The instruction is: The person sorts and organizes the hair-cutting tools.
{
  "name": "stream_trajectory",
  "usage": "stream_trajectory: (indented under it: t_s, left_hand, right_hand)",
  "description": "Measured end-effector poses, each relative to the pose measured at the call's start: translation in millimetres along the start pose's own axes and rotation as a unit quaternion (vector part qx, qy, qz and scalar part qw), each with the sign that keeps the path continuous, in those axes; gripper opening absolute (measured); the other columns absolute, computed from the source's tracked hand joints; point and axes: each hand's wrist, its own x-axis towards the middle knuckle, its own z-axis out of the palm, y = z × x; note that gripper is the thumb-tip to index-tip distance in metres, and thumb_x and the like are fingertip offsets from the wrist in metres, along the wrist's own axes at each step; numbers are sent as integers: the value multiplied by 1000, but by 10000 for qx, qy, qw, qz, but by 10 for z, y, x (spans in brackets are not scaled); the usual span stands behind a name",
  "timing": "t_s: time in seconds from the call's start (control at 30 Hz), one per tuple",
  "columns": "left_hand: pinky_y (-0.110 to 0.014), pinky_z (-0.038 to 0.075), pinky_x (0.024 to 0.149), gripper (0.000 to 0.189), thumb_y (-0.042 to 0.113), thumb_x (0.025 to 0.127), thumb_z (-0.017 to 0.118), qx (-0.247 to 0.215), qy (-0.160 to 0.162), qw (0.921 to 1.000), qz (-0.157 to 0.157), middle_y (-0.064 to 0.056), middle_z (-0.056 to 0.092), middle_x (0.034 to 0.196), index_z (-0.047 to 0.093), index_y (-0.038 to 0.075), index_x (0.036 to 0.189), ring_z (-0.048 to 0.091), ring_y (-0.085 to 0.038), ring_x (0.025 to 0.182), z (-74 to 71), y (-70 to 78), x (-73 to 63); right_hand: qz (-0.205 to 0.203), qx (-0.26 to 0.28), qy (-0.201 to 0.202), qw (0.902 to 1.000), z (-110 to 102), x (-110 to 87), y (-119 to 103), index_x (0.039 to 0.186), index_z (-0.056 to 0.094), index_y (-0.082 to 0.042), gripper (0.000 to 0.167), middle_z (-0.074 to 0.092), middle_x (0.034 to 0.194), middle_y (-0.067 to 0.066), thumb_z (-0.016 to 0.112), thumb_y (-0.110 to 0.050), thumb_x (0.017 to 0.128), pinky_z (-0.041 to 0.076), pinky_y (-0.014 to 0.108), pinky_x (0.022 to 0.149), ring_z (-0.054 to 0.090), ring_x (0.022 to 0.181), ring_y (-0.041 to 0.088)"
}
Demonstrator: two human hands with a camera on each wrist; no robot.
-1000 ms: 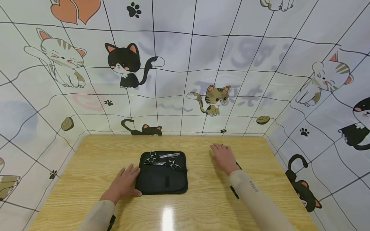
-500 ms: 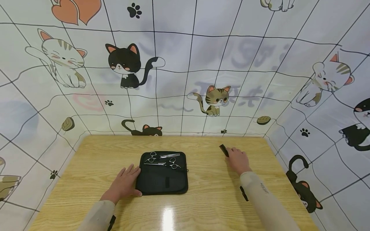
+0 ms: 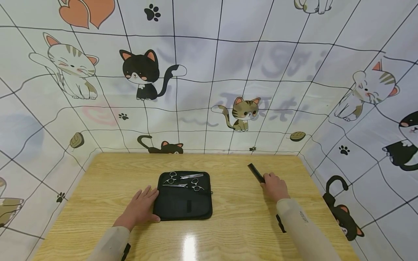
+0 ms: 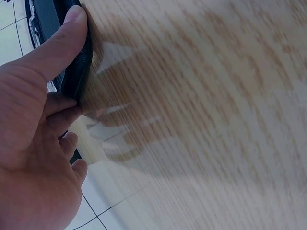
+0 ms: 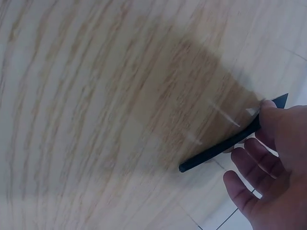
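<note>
Pinched in R hand [image 3: 275, 186]: blk tool [image 3: 255, 172], tip nr table [image 3: 228, 232] far edge; L hand [image 3: 139, 206], thumb apart, touches blk case [image 3: 173, 207] left edge.

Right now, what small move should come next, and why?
Perhaps carry the long, thin black tool towards the flat black case: the right hand holds the tool, the left hand touches the case, and two silver scissors lie in its far half.
</note>
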Motion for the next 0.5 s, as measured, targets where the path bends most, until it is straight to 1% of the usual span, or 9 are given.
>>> stream_trajectory:
  t_s: [0.13, 0.33, 0.5]
  left_hand:
    - [-60, 16, 120, 101, 48, 66, 85, -18, 4, 10000, -2, -17, 40, 154, 44, 0, 144, 25, -41, 147, 2, -2, -2]
    - [-60, 16, 120, 101, 47, 66, 85, -27, 5, 10000, 5, -17, 40, 153, 44, 0, 144, 25, -41, 146, 0, -2, -10]
    - [-60, 17, 120, 100, 47, 66, 85, -32, 14, 10000, 4, -17, 40, 153, 44, -1, 144, 26, -41, 146, -3, 0, -12]
  right_hand:
    - [24, 109, -13, 9999, 9, -17, 6, 103, 60, 2, 28, 60, 90, 17, 71, -20, 89, 51, 43, 53, 61, 68, 29]
    - [440, 493, -544, 9963, 25, 25, 26, 104, 58, 0, 24, 62, 90, 15, 67, -19, 92, 52, 43, 57, 62, 73, 28]
    - [645, 701, -904, 9913, 37, 49, 40, 105, 56, -1, 21, 64, 91, 14, 64, -17, 95, 51, 41, 59, 63, 75, 26]
